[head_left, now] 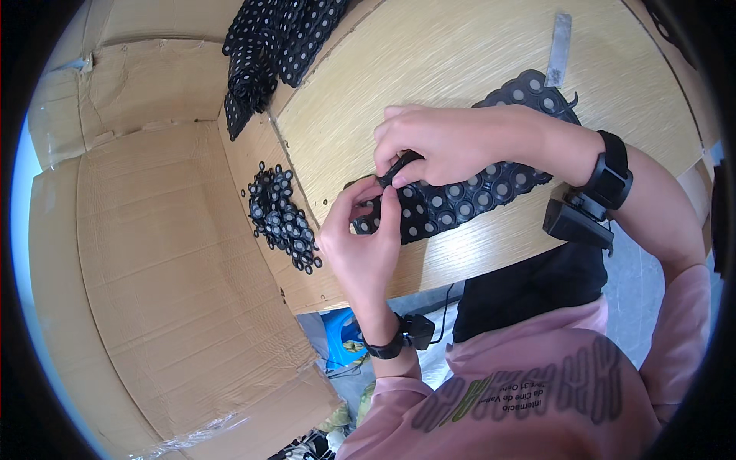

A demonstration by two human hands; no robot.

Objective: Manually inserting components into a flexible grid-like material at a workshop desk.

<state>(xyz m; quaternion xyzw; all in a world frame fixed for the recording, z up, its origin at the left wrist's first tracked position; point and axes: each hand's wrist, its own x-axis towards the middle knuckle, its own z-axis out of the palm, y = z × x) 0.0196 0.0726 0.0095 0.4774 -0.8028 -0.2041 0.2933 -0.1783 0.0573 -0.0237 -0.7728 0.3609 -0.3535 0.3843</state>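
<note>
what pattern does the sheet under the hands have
The black sheet has rows of pale grey dots; head view.

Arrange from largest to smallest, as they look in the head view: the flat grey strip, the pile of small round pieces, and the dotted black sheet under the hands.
1. Dotted black sheet, partly covered but clearly largest
2. Pile of small round pieces
3. Flat grey strip

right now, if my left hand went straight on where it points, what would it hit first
Probably the right hand, just ahead at the left end of the black dotted sheet; depth unclear.
</note>
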